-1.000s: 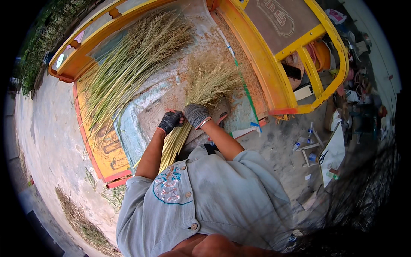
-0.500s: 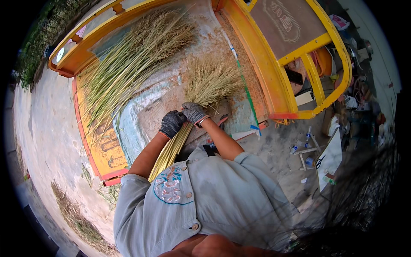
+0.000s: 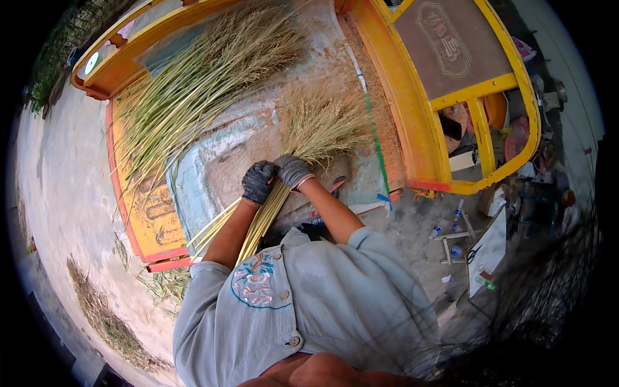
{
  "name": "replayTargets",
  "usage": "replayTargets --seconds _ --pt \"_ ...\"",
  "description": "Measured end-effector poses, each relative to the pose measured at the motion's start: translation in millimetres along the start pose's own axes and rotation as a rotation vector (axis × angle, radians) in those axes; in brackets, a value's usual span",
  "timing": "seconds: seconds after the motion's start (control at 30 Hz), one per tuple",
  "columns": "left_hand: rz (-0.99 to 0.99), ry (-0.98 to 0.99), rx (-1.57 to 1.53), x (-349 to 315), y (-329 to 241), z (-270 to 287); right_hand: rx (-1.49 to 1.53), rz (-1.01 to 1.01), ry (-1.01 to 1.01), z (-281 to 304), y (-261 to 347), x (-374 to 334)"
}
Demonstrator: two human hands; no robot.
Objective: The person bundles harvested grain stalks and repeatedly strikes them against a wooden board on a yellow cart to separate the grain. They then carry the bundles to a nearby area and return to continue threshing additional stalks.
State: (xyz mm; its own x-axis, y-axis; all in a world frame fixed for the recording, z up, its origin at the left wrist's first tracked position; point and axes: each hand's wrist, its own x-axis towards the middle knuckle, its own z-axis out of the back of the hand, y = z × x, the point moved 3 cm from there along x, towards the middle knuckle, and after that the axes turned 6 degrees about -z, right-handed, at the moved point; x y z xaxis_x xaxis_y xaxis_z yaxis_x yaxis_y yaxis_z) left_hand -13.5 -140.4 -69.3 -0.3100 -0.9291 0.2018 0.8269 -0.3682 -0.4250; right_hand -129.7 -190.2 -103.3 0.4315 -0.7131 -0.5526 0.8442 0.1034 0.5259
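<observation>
Soft daylight brightens the floor (image 3: 61, 174). Fisheye distortion curves the outer view, its corners black. Blurred strands (image 3: 548, 309) darken the lower right.

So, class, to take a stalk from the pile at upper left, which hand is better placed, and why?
Probably the left hand: it is nearer the stalk pile, while the right hand is closed on the bundle just below its seed heads. What, if anything, the left hand holds is hidden.
</observation>
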Motion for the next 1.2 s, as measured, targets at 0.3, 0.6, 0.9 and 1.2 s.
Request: replayTargets --seconds 0.3,0.6,0.9,1.2 --pt "0.616 0.088 -0.415 -13.5 66.0 -33.9 -0.162 0.100 -0.430 -32.3 -6.2 -21.1" --pt "0.733 0.303 -0.251 -35.6 79.1 -48.3 -0.193 -0.121 -0.139 -29.1 -15.3 -46.4" --pt "0.644 0.419 -1.288 -33.2 55.8 -6.4 1.186 -0.046 -0.173 -59.8 -3.4 -38.5" --pt "0.810 0.167 -1.923 -8.9 9.0 9.6 0.514 0.322 -0.662 -24.8 30.5 -98.5"
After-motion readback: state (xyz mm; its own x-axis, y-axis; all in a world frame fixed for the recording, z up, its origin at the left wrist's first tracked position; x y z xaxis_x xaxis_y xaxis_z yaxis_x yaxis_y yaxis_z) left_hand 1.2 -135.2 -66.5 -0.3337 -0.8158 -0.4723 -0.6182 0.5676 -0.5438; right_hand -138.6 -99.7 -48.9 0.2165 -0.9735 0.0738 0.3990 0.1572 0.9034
